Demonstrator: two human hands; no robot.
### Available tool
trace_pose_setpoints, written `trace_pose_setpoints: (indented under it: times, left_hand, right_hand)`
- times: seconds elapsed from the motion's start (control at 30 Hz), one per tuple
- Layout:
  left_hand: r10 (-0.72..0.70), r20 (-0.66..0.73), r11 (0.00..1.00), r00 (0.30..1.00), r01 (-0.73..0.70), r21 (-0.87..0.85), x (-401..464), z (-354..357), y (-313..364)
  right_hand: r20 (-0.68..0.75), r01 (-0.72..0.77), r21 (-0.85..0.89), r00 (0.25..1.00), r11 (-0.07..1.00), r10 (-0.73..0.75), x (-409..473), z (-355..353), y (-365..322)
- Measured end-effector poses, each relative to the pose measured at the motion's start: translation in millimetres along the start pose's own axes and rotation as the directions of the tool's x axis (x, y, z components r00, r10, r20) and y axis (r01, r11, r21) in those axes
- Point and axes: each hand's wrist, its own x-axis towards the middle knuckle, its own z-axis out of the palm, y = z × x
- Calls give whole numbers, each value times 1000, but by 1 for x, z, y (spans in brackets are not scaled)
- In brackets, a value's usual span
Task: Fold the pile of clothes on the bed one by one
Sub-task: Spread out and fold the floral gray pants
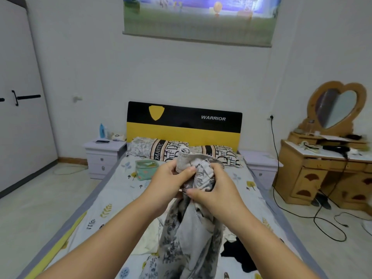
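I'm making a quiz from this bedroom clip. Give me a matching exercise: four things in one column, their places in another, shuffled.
1. patterned garment
2. phone
3. hair dryer
4. green pouch

A. on the wooden dresser
B. held up in both hands
C. on the bed near the pillows
D. on the left nightstand

Pairs: 1-B, 2-D, 3-A, 4-C

Both hands' grip (193,182) on patterned garment (191,238) above bed (112,190)
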Motion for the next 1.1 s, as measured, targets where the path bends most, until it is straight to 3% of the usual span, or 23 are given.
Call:
trace_pose_setpoints:
  times: [0.13,0.27,0.37,0.63,0.73,0.87,1.03,1.1]
  left_hand:
    - [3,-24,998,1000,-2,57,6,-14,-6]
    - [47,-227,985,973,-8,173,19,-54,-14]
    - [65,-299,994,952,-35,107,24,-81,-14]
    - [109,-171,911,979,-29,411,28,-104,-18]
    - [68,-135,941,988,-19,337,24,-106,-21]
    - [-116,-106,977,988,132,166,21,-113,-24]
    - [-154,-114,950,981,179,254,26,-123,-29]
    - [-219,-1,934,976,210,290,25,-129,-22]
  right_hand:
    - [-144,-39,91,988,995,52,6,-17,10]
    - [-241,-110,172,959,979,150,9,-53,30]
    - [-319,-135,225,926,965,203,9,-80,38]
    - [-356,-95,257,916,962,185,10,-99,38]
    - [-355,-82,277,917,957,181,13,-100,41]
    - [-360,-92,277,913,956,192,14,-101,46]
    - [-408,-101,300,885,949,223,14,-104,51]
    - [-414,-103,298,882,949,226,14,-106,51]
